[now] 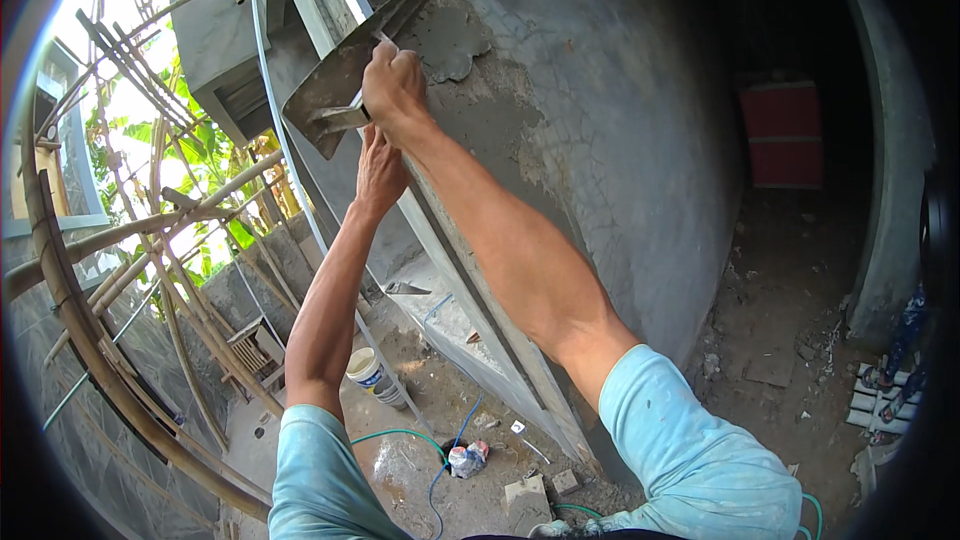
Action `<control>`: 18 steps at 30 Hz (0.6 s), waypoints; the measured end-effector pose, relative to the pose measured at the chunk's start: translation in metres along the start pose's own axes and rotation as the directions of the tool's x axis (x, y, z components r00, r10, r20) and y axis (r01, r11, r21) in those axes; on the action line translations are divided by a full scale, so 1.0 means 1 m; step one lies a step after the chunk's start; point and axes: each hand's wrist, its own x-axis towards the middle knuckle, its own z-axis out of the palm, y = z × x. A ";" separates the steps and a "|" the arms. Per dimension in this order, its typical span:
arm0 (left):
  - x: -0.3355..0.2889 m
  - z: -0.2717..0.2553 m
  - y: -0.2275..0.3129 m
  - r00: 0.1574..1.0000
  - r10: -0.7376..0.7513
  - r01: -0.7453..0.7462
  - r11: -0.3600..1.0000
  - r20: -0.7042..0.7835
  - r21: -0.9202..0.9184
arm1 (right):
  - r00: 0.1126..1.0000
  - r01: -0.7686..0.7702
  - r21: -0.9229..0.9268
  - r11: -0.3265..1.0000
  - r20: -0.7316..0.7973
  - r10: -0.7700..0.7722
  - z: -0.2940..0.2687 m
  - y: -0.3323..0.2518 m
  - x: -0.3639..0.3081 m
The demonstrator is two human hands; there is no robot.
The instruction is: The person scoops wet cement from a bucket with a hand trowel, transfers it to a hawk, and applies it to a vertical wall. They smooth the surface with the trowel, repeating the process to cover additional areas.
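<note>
Grey metal, dulled and stained, is shown in the long, flat trowel [335, 75] at eleven o'clock; it is gripped by the right hand [397, 85]. Whether anything is held by the left hand [382, 175], just beneath, cannot be told.

Bamboo scaffolding [78, 315], left of my left hand [381, 175]; wall [640, 170], right of my right hand [396, 92]; bucket [368, 370], on the ground [400, 470] below

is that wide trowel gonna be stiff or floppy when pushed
The wide trowel is probably stiff: its long blade shows no obvious sag, with the right hand gripping near its middle. It may twist if pushed at one end, since the blade extends past the hand both ways.
</note>
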 end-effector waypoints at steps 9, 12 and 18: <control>0.007 -0.043 0.023 0.990 -0.117 0.117 0.993 0.075 0.010 | 0.997 -0.081 0.333 0.940 0.020 0.079 -0.054 0.036 0.002; 0.014 -0.046 0.028 0.997 -0.058 0.057 0.998 0.054 0.024 | 0.990 -0.135 0.351 0.927 0.006 0.142 -0.092 0.075 0.030; 0.008 -0.031 0.012 1.000 -0.025 0.026 0.999 -0.002 0.020 | 0.982 -0.167 0.210 0.963 -0.055 0.182 -0.071 0.078 0.048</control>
